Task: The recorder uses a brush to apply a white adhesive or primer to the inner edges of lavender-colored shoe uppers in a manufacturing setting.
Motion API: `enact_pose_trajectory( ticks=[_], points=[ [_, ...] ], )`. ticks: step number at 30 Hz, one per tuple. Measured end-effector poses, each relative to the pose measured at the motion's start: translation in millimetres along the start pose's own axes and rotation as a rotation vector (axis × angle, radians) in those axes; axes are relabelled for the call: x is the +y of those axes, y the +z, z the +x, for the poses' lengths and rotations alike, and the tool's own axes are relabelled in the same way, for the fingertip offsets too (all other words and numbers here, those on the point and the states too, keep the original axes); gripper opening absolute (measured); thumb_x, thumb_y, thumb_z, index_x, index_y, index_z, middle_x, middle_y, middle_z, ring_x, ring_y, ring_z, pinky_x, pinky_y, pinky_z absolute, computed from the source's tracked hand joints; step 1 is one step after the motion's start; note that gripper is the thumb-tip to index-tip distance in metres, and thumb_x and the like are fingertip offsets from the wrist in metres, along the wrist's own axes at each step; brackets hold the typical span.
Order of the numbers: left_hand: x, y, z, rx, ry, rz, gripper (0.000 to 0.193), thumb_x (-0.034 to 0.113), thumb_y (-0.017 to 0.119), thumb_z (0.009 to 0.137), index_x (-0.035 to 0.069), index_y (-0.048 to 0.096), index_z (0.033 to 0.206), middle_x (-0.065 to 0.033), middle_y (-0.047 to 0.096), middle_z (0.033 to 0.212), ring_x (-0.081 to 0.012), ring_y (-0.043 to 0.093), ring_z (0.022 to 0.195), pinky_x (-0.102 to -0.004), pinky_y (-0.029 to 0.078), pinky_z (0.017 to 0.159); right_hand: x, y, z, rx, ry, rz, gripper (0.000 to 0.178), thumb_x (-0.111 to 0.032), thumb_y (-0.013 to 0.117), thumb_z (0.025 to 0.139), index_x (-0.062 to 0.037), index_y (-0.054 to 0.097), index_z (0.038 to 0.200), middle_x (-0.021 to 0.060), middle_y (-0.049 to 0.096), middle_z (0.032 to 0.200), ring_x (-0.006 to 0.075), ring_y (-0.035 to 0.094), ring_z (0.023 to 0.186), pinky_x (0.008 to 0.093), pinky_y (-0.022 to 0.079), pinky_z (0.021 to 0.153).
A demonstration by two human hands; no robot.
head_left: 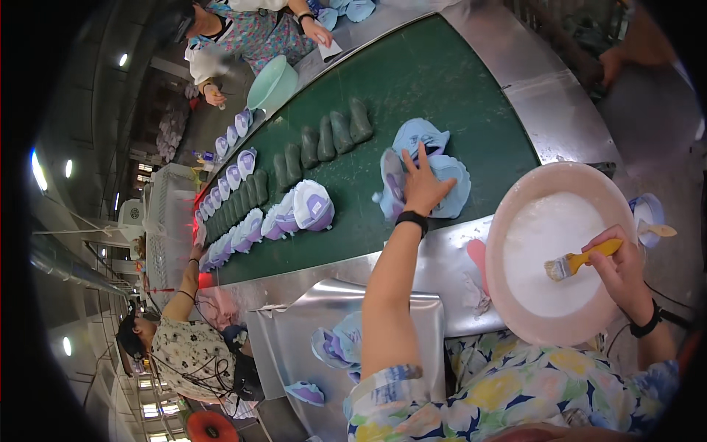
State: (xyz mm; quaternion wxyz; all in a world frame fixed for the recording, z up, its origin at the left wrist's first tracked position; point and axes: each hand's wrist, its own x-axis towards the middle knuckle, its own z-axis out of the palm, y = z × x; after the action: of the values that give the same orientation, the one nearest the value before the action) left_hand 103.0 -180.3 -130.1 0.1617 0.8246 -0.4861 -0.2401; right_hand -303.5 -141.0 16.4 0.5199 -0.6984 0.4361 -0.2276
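My left hand point(427, 186) lies with spread fingers on a cluster of light-blue and purple fabric pieces point(454, 180) that look like shoe uppers, on the green belt point(471, 81). In my right hand point(622, 272) is a paintbrush point(580, 259) with a yellow handle. Its pale bristles hang over the white liquid point(537, 236) in a wide pinkish basin point(498, 214). Whether the bristles touch the liquid, I cannot tell.
Rows of dark foot-shaped forms point(326, 140) and white-and-purple uppers point(313, 206) line the belt. A co-worker point(254, 33) stands across it near a mint basin point(272, 85); another point(188, 346) is at the left. More uppers point(342, 342) lie on the metal sheet point(287, 324) nearest me.
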Motion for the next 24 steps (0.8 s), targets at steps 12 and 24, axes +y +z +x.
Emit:
enact_pose_trajectory(
  ticks=[12,24],
  points=[
    [-49,-125,-148,-0.664,0.077,-0.431,0.096,0.020,0.086,0.076,0.007,0.032,0.153,-0.0120,0.053,0.139,-0.0210,0.052,0.127,-0.0346,0.041,0.108,26,-22,-28,0.038,-0.086,0.022,0.014,-0.004,0.062,0.090,-0.0024,0.055,0.102,0.0096,0.068,0.093,0.0155,0.064,0.083,0.0279,0.051,0.079],
    [-147,-40,-36,0.460,0.074,0.568,0.065,0.019,0.076,0.075,0.005,0.051,0.134,-0.0187,0.054,0.135,-0.0375,0.052,0.126,-0.0554,0.044,0.101,14,-20,-34,0.008,-0.013,-0.121,0.016,-0.007,0.064,0.089,-0.0026,0.056,0.102,0.0094,0.068,0.091,0.0185,0.065,0.088,0.0301,0.049,0.083]
  ],
)
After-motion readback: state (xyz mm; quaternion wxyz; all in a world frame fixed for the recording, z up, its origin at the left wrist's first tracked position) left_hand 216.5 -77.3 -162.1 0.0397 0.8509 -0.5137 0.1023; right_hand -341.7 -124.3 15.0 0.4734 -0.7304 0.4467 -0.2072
